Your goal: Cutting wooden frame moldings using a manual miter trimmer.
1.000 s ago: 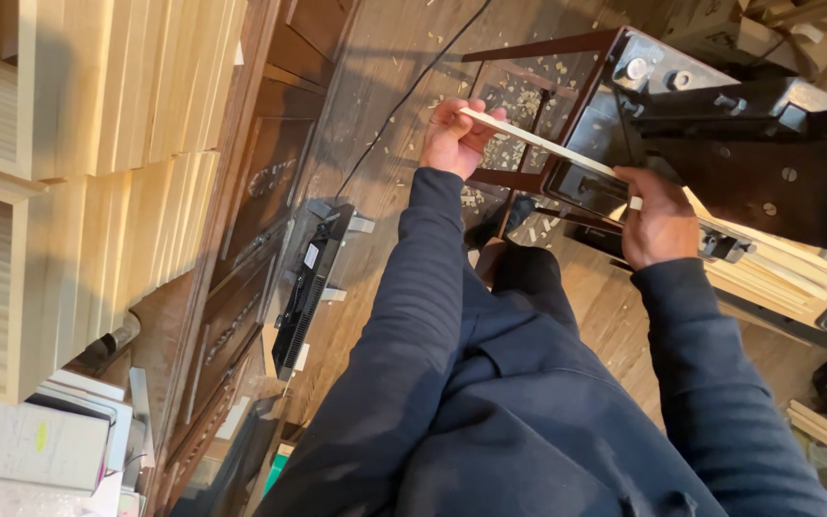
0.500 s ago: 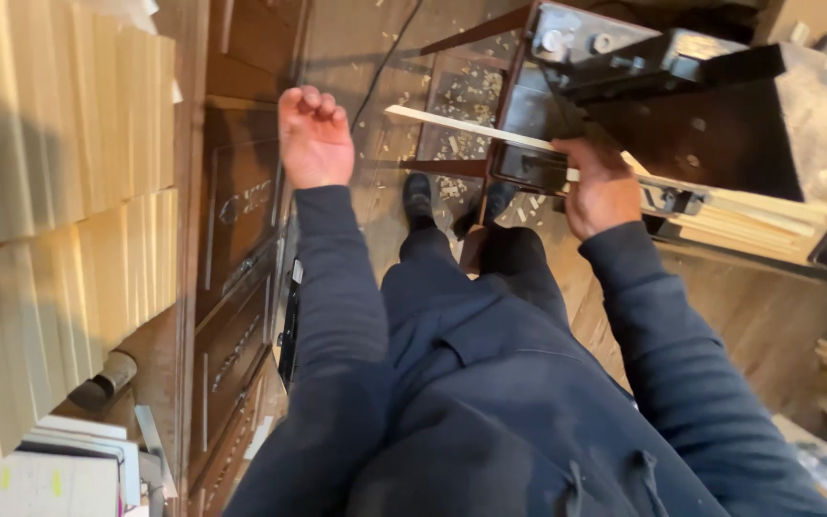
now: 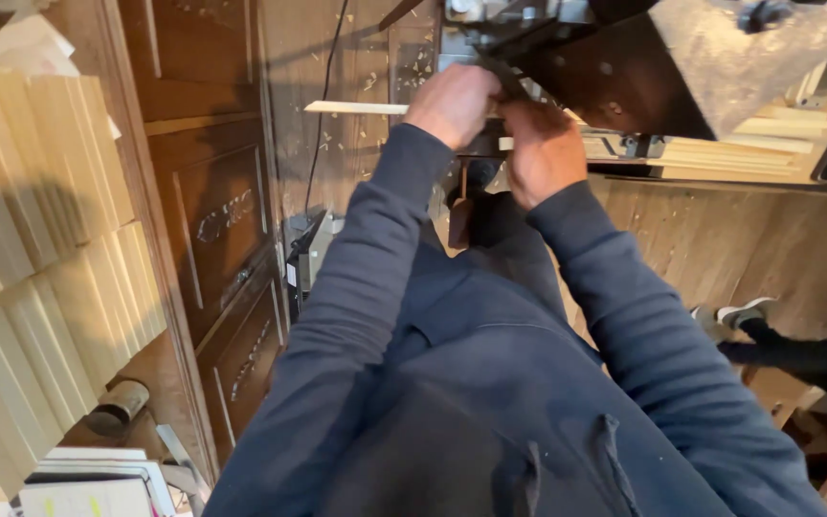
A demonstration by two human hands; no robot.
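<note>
Pale wood, thin and flat: that's the strip (image 3: 356, 107) sticking out sideways from under the left hand (image 3: 452, 103), running level toward the dark machine (image 3: 643, 67). The left hand is curled down over it, knuckles up, fingers closed around the strip where it meets the machine's front edge. The right hand (image 3: 543, 153) sits just beside it, touching or nearly so, fingers bent and pressed in at the same spot; whether it actually grips the strip or just pushes on it, can't tell from here. Both dark blue sleeves (image 3: 356, 287) come up from the bottom of the frame.

The machine is black metal, scuffed and dusty on top. To its right there's a stack of more pale strips (image 3: 720, 153) lying flat. The floor (image 3: 739, 239) is brown wooden boards with shavings scattered near the machine. A black cable (image 3: 323, 105) trails down past a dark brown panelled cabinet (image 3: 212, 220). On the far left, big blocks of light wooden slats (image 3: 40, 230) stand packed edge to edge. Someone else's shoe (image 3: 734, 316) and dark trouser leg poke in at the right.
</note>
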